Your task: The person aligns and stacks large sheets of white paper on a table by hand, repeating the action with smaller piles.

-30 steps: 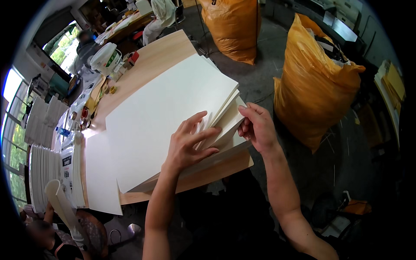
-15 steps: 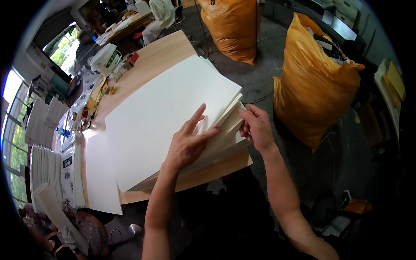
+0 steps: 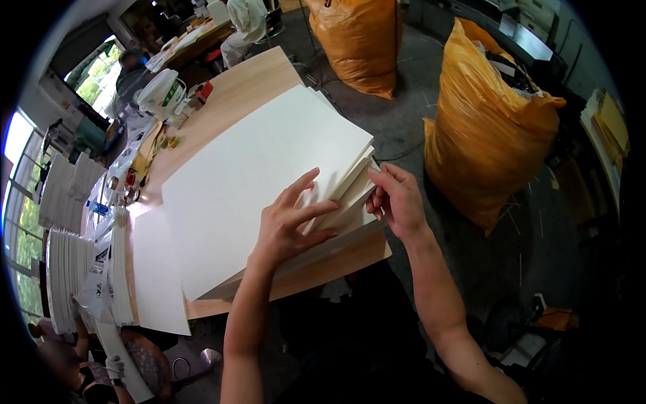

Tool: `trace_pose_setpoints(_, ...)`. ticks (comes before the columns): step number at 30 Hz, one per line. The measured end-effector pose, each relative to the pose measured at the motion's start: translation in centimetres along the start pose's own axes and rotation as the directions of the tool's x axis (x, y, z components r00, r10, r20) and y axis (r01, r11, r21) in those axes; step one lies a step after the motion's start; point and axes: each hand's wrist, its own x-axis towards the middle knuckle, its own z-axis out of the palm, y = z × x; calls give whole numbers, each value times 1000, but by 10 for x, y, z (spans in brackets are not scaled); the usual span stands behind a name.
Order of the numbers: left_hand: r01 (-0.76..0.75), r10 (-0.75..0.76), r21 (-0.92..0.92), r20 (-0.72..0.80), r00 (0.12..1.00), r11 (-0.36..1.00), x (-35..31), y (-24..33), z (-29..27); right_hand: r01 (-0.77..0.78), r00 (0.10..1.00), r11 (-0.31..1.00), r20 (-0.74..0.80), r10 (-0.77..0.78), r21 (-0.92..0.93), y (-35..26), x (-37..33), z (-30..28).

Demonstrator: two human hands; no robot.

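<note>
A thick stack of large cream-white paper sheets is laid on a pale wooden surface, and both hands are set at its near right corner. The left hand is spread flat on the top sheet, its fingers splayed and nothing gripped. Just beside it, to its right, the right hand is closed in a pinch on the lifted edges of the upper sheets, which are fanned apart at that corner, while the lower sheets stay flat under them. A single loose cream-white sheet is laid on the surface to the left of the left hand, touching the stack's left edge and overhanging the surface's near edge. Beyond the right hand, well apart from it on the floor, two bulging orange plastic sacks are stood. Far to the left of the left hand, upright rows of white sheets are ranged along the surface's edge, and small bottles and a white plastic bag are gathered at the far end of the surface. Another person's gloved hand is seen at the lower left.
</note>
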Motion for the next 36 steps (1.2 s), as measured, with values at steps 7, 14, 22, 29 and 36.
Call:
trace_pose_setpoints(7,20,-20,-22,29,999,1000,5,5,-7,54,997,999,50,-54,8,1,-3,-10)
trace_pose_setpoints(14,-33,33,35,-12,999,999,0,5,2,102,995,989,-27,-100,103,19,-7,-16)
trace_pose_setpoints(22,-57,55,53,36,998,997,1,4,-4,-7,1000,985,16,4,171,4,1,0)
trace_pose_setpoints(29,-14,14,0,29,999,1000,3,4,-4,-7,999,985,34,1,171,6,1,-4)
trace_pose_setpoints(36,-35,34,-25,-49,998,999,-1,2,3,196,969,887,-59,-242,-418,15,-3,1)
